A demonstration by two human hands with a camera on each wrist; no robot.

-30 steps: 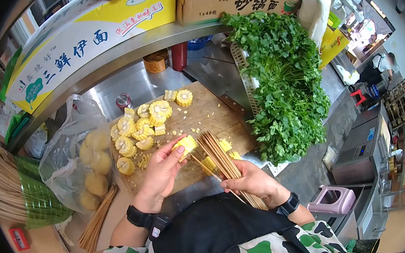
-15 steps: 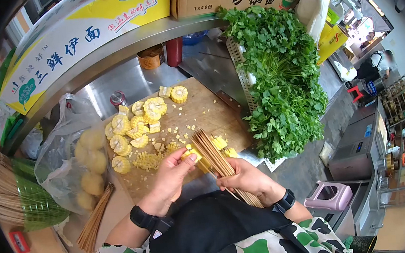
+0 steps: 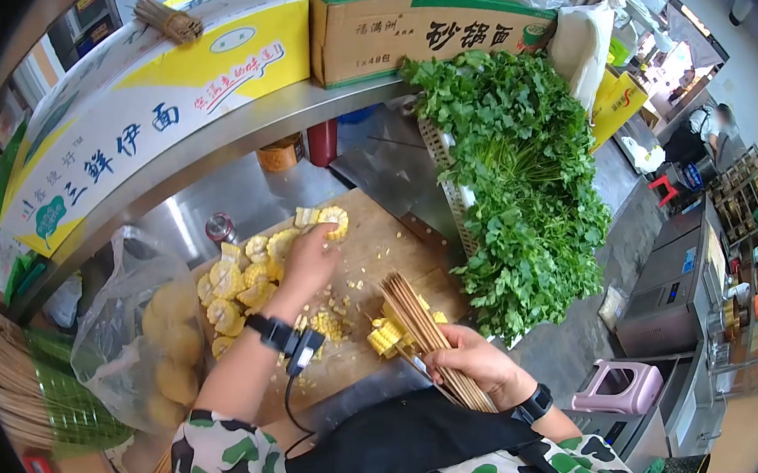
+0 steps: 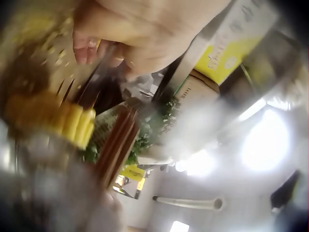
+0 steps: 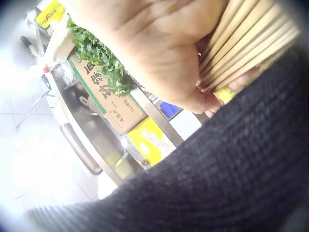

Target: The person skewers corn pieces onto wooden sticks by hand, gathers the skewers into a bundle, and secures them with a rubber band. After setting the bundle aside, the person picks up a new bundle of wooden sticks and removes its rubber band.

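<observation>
My right hand [image 3: 474,365] grips a bundle of wooden skewers [image 3: 426,328], points slanting up over the cutting board [image 3: 396,225]. Beside the bundle is a yellow corn piece [image 3: 387,335]; in the left wrist view thin stick tips rise past this corn [image 4: 72,121]. My left hand [image 3: 309,260] reaches across the board, fingertips right at a cut corn round [image 3: 335,220] at the far end of the pile. In the left wrist view its fingers [image 4: 87,50] are bent and blurred, with nothing visible between them. More cut corn [image 3: 227,280] is heaped on the left.
Leafy greens [image 3: 522,194] fill a white basket right of the board. A plastic bag of round yellowish items [image 3: 172,332] stands at left, near a green-wrapped skewer bundle [image 3: 72,389]. Noodle cartons [image 3: 431,32] line the shelf behind. Loose kernels lie on the board.
My left hand brought a corn piece to the skewers, let go of it, and moved up and left to the corn pile. My right hand keeps its grip on the skewers.
</observation>
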